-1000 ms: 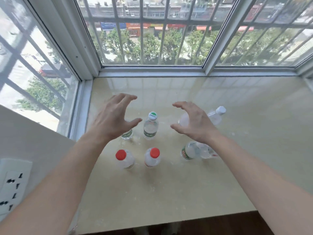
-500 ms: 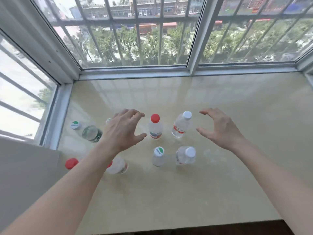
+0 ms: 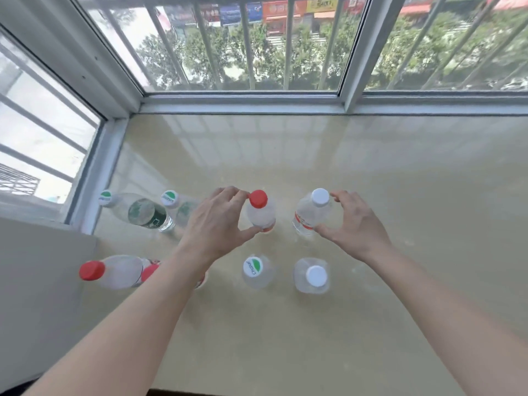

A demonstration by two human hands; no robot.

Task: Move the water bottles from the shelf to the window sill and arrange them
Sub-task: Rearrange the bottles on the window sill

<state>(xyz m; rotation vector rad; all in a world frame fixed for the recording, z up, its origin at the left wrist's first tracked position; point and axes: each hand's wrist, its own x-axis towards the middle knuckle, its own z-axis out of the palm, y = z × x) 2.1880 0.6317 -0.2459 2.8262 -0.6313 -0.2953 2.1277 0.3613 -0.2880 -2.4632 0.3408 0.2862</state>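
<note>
The left hand [image 3: 217, 224] is curled round a clear plastic water bottle with a red cap [image 3: 260, 214], with the thumb against its lower body and the fingers up by the cap. Just to the right, the right hand [image 3: 354, 224] grips a clear plastic water bottle with a white cap and a red label [image 3: 311, 215] the same way, thumb low on its side and fingertips at the cap. Both bottles stand side by side, apart, about the middle of the glossy beige stone window sill [image 3: 314, 338]. Nearer the person stand a clear bottle with a green-and-white cap [image 3: 253, 267] and a clear bottle with a plain white cap [image 3: 315, 275], so the four make a loose square. Off to the left, by the side window, is a green-labelled bottle with a green-and-white cap [image 3: 143, 215]. Beside it a second green-capped bottle [image 3: 185, 211] is partly covered by the left hand. In front of those is a clear red-capped bottle [image 3: 120, 271], close to the grey wall panel [image 3: 43, 281]. Next to it another red cap [image 3: 149, 272] peeks out from under the left forearm, which hides most of its bottle. Behind the sill runs the white window frame [image 3: 243, 101], with metal bars [image 3: 288, 47] and green trees [image 3: 300, 61] outside.
</note>
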